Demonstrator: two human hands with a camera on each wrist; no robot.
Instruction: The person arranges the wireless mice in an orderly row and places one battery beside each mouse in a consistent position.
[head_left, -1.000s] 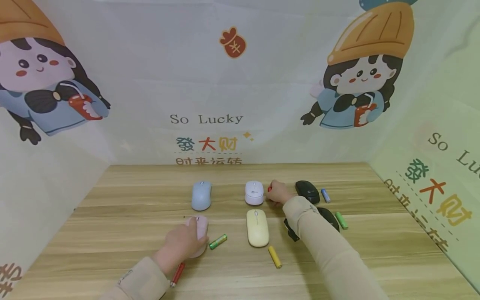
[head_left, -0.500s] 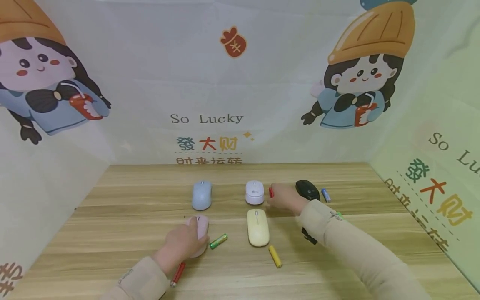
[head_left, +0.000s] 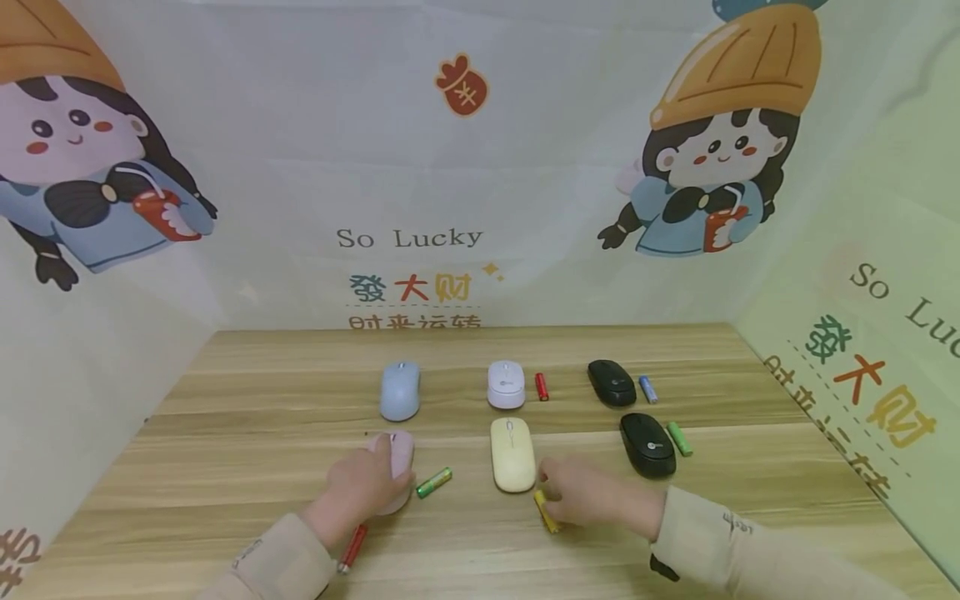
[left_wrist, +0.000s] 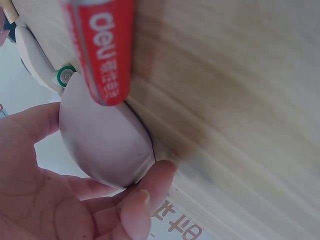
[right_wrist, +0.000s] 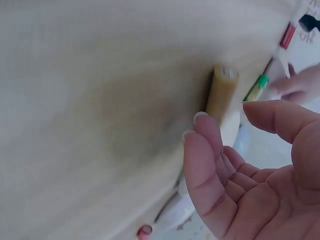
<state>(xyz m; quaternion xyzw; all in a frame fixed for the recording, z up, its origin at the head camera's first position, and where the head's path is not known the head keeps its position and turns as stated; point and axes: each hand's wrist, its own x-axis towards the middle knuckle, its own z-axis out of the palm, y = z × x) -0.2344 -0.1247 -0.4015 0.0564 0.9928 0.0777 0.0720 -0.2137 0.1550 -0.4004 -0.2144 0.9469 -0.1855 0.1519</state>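
Note:
My left hand (head_left: 362, 481) grips the pink computer mouse (head_left: 402, 454) by its sides, and the mouse rests on the table. Just in front of it lies a red battery (head_left: 352, 548), large in the left wrist view with a "deli" label (left_wrist: 102, 37). A green battery (head_left: 434, 482) lies right of the pink mouse. My right hand (head_left: 592, 496) hovers by the yellow battery (right_wrist: 221, 92), its thumb and fingers parted around it in the right wrist view. Beyond that battery is the yellow mouse (head_left: 513, 455).
Farther back stand a blue mouse (head_left: 400, 391) and a white mouse (head_left: 506, 385), with a red battery (head_left: 542, 387) beside the white one. On the right are two black mice (head_left: 611, 383), a blue battery (head_left: 648, 389) and a light green battery (head_left: 679, 438). A printed cloth (head_left: 285, 183) walls the wooden table.
My right hand has let go of the red battery, now lying beside the white mouse, and has come nearer to the yellow battery. The left hand keeps its hold on the pink mouse.

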